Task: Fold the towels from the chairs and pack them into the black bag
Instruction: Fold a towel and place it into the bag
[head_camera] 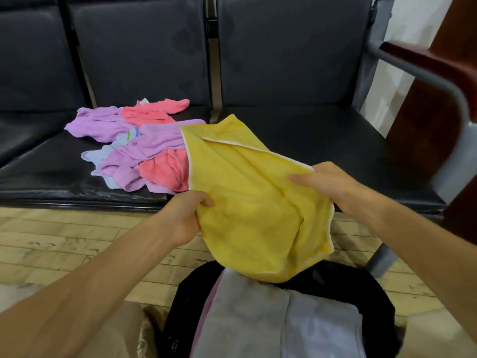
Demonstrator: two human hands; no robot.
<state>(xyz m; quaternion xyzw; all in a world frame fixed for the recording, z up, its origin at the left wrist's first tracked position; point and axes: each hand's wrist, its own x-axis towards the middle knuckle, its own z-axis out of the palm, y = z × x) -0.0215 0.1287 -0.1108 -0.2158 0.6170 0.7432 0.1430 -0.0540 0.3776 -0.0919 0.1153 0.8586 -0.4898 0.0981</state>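
Observation:
I hold a yellow towel point(247, 197) with white trim in the air in front of the chairs, above the black bag point(180, 301). My left hand point(187, 215) grips its left edge, fingers curled round the cloth. My right hand point(327, 184) holds its right edge, fingers lying on top and the thumb hidden under the cloth. The towel sags between them, one corner flopped over. The open bag on the floor holds folded pale grey and lilac towels point(278, 324). A loose pile of purple, pink and light blue towels point(139, 148) lies on the middle seat.
A row of black padded chairs point(296, 130) runs across the view, with a grey metal armrest point(438, 81) topped with dark wood at the right end. The floor point(64, 239) is pale wood planks. A white wall shows at the far right.

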